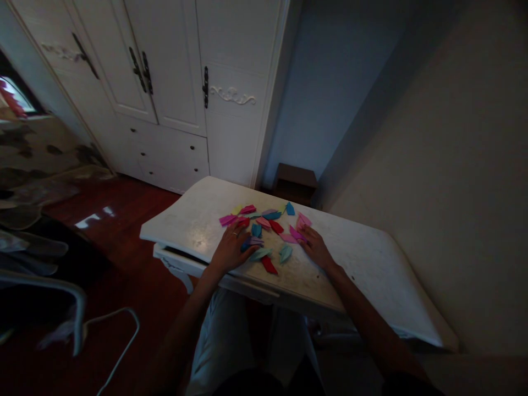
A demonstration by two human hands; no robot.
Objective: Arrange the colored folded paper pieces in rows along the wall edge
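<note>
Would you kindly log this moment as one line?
left hand: flat on folded paper pieces | right hand: flat on pieces | white table

Left arm: bare, reaching forward and slightly inward from the lower middle of the view, elbow bent low near the lap.
Left hand (232, 247): palm down, lying flat, fingers spread a little and pointing ahead; a thin ring shows on one finger.
Right arm: bare, stretched out from the lower right corner, running diagonally up and to the left, forearm nearly straight.
Right hand (317, 246): palm down, fingers extended and pointing forward and inward, held low and flat.
Hands together: well apart, level with each other, both opened out, neither curled around anything.
Lap: pale trousers visible between the two forearms.
</note>
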